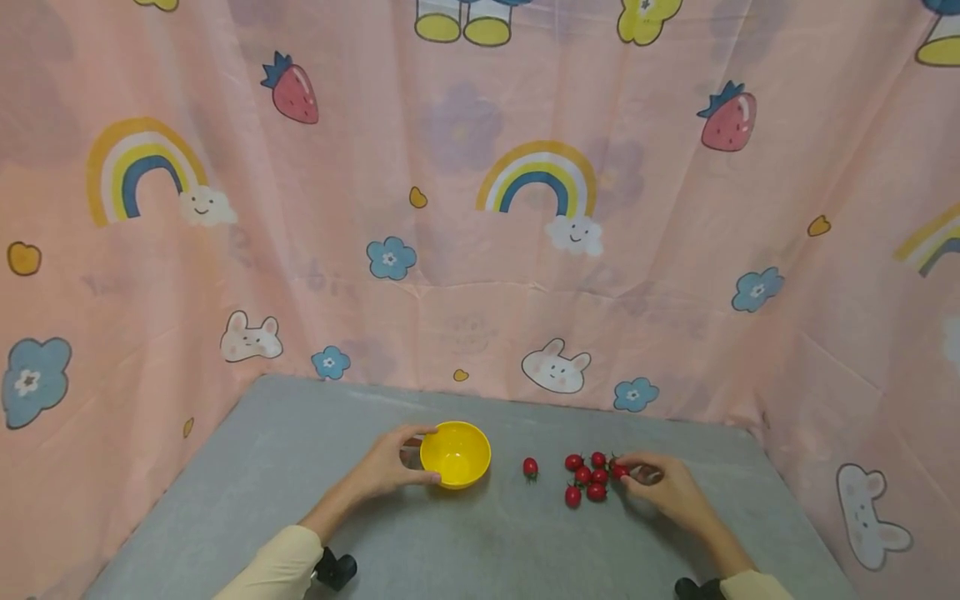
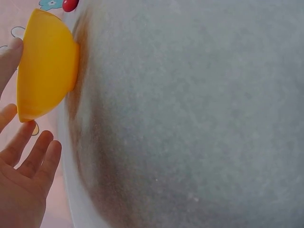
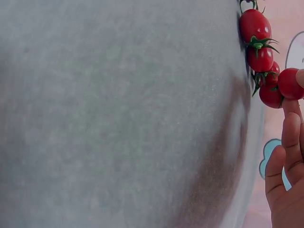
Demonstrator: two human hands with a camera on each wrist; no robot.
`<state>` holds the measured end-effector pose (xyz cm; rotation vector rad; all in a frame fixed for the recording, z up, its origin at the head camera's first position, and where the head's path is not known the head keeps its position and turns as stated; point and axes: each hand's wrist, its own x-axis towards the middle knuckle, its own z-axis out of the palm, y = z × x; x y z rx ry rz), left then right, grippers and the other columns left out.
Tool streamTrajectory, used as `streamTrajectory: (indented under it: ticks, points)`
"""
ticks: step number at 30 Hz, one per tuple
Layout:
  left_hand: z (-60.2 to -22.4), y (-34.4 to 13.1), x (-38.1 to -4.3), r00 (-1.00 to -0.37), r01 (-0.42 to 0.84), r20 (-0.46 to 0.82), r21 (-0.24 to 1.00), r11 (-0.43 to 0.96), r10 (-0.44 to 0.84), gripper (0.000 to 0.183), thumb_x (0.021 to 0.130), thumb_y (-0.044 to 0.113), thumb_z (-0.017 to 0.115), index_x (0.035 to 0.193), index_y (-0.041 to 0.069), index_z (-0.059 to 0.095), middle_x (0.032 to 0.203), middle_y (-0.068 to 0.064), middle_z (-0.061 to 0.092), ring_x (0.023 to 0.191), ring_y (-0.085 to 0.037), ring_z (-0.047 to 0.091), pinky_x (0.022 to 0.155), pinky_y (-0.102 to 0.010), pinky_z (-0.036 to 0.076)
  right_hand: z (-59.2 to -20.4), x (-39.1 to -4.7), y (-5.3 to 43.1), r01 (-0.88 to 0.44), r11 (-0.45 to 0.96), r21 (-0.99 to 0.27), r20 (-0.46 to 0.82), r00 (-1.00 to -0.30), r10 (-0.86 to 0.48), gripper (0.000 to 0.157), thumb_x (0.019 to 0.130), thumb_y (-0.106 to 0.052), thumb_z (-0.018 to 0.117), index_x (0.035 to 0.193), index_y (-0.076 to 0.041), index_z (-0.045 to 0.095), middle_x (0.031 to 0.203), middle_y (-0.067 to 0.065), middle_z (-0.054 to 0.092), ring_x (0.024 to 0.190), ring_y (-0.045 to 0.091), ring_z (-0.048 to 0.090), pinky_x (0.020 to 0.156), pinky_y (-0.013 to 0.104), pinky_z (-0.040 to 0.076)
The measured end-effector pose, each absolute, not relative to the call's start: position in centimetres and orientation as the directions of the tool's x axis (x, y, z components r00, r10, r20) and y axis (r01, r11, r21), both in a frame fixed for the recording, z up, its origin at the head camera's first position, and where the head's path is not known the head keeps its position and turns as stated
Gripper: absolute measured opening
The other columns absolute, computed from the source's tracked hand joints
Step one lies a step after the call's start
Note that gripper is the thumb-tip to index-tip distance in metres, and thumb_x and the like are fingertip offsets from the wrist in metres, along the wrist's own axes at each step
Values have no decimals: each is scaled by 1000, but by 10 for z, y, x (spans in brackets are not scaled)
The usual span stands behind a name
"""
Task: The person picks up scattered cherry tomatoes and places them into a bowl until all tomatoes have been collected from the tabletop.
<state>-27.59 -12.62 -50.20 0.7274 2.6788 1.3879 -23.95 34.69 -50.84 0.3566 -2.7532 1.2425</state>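
Here, nearest, the left sleeve (image 1: pixel 281 564) and right sleeve (image 1: pixel 753 586) run out of view at the bottom, along with some black gear (image 1: pixel 697 590) by the right wrist. The right hand (image 1: pixel 667 487) pinches one tomato (image 1: pixel 620 472) between thumb and finger, at the right side of a cluster (image 1: pixel 583 476); partly covered and cropped in the right wrist view, it does not show which way its stem end points. The left hand (image 1: pixel 390 462) grips the bowl (image 1: pixel 455 454) from its left, thumb on the near side of the rim, fingers round towards the far side; the bowl's round mouth faces up. Between bowl and cluster lies a lone tomato (image 1: pixel 530 468), long axis running near to far, stem end towards the person. All this is at the grey table (image 1: pixel 525 550), and beyond hangs a pink cloth (image 1: pixel 660 250) with printed figures (image 1: pixel 487 32) cut off at the top.
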Motion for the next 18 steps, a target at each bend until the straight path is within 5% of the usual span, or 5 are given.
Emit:
streamTrajectory:
  ticks: [18]
  points:
    - [-502,-126,-278,-884,390,174,787,478,433,70,79,30,90,138,10,60,139,-13,56,119,-36,59,95,-49,53,-514,-217,353,-327,607,-724,224,-944,-242,21,87,-6,79,107,-4,75,97,3,72,74,13,64,64,29,56]
